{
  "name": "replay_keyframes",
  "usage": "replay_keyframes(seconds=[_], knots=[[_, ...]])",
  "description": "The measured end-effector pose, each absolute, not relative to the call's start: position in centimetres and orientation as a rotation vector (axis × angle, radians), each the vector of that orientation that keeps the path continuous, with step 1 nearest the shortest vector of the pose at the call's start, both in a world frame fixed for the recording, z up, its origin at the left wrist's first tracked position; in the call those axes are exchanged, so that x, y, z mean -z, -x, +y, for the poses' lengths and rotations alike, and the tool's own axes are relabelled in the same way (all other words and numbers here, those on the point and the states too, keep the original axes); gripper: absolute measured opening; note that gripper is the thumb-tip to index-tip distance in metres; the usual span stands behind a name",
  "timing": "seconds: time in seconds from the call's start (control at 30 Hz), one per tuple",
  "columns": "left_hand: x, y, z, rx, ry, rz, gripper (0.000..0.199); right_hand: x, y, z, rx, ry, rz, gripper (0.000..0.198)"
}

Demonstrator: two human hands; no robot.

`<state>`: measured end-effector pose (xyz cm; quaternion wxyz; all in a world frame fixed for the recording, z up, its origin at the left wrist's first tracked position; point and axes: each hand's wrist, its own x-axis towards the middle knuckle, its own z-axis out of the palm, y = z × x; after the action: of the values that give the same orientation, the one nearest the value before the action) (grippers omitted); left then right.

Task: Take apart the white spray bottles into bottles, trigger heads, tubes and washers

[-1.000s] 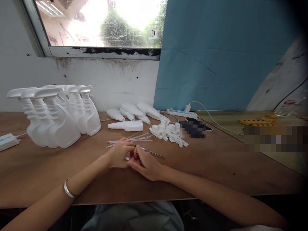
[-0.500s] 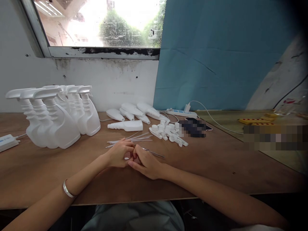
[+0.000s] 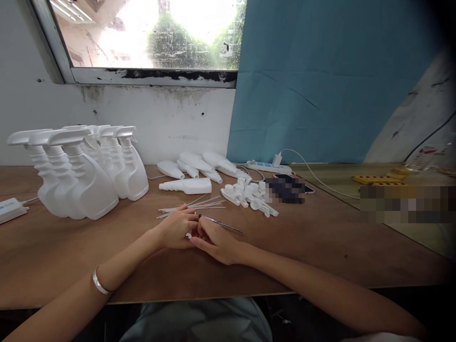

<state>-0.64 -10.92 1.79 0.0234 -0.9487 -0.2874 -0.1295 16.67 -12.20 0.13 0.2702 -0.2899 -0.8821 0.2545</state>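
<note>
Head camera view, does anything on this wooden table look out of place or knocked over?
Mostly orderly. One capless white plastic bottle lies on its side, apart from the upright white spray bottles. Left hand and right hand pinch a small white part.

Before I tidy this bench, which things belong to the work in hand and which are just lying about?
In use:
left hand and right hand, pinching a small white plastic piece
thin metal tweezers in the right hand
clear thin tubes
loose white trigger heads
capless white bottles
assembled white spray bottles

Lying about:
white power strip
dark phone
yellow blocks
</note>
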Motion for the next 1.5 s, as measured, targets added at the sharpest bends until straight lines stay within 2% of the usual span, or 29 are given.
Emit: replay_keyframes(seconds=[0.27, 0.53, 0.67, 0.77, 0.9, 1.07, 1.2, 1.27, 1.5], knots=[[-1.3, 0.7, -10.7, 0.353, 2.872, -0.763, 0.023, 0.1, -16.6, -11.8, -0.806, 0.801, -2.327, 0.027], [-0.7, 0.7, -10.5, 0.34, 2.842, -0.769, 0.019, 0.2, -16.6, -11.5, -0.904, 0.827, -2.279, 0.029], [-0.9, 0.5, -10.7, 0.372, 2.82, -0.789, 0.011, 0.4, -16.6, -11.3, -1.082, 0.791, -2.206, 0.031], [-1.7, 0.9, -10.6, 0.434, 2.719, -0.809, 0.017, 0.5, -16.5, -11.3, -1.334, 0.703, -2.077, 0.03], [-3.3, 3.1, -9.4, 0.671, 2.356, -1.071, 0.022, 0.7, -16.3, -11.4, -1.643, 0.642, -1.907, 0.023], [-4.2, 7.5, -6.9, 0.981, 1.719, -1.607, 0.015, 1.1, -16.3, -11.0, -1.704, 0.654, -1.803, 0.013], [-3.9, 10.0, -5.6, 1.073, 1.361, -1.935, 0.046, 0.9, -16.2, -10.7, -1.824, 0.636, -1.641, 0.01], [-3.5, 10.8, -5.2, 1.072, 1.303, -2.021, 0.056, 0.6, -16.2, -10.7, -1.891, 0.615, -1.568, 0.012], [-2.5, 12.3, -4.1, 1.027, 1.337, -2.13, 0.065, 0.1, -16.9, -10.1, -2.127, 0.46, -1.278, 0.011]])
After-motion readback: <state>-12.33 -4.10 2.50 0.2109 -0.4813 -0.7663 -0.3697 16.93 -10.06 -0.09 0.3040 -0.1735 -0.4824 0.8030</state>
